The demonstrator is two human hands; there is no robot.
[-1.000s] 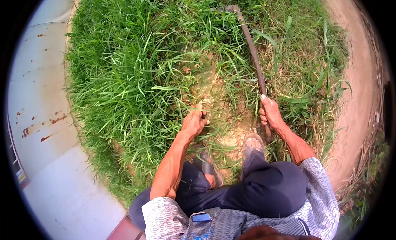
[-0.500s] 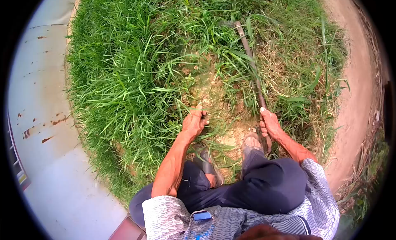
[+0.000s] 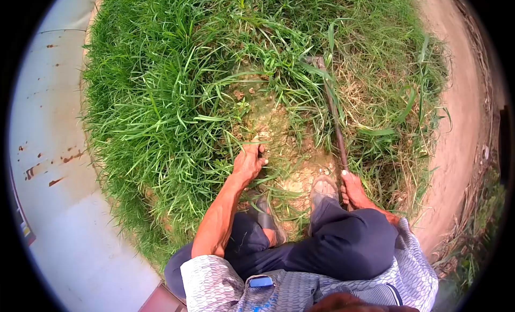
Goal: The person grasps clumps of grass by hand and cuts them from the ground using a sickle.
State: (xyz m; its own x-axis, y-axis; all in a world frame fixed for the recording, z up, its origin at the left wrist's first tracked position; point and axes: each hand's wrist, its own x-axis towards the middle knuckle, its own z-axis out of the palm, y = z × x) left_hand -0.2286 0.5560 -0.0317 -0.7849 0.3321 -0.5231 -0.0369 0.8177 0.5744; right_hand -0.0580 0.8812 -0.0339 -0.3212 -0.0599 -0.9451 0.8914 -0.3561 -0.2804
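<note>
My right hand [image 3: 354, 188] is closed round the lower part of a long-handled tool [image 3: 333, 108] with a brown wooden shaft. The shaft slants away from me, and its head lies among the grass, where blades partly hide its shape. My left hand [image 3: 248, 163] hangs low over the edge of the green grass [image 3: 161, 97], beside a patch of bare soil [image 3: 268, 119]. Its index finger points forward and the thumb stands apart, with nothing visible between them. Some of its other fingers are hidden.
My shoes [image 3: 324, 187] stand on the soil close below my hands. A pale, rust-stained surface [image 3: 64, 215] borders the grass on the left. Along the right runs a dirt path [image 3: 456, 97]. Flattened, drier grass [image 3: 370, 76] lies right of the shaft.
My right hand has come back toward my knee, drawing the tool and its head nearer to me. My left hand has shifted slightly left.
</note>
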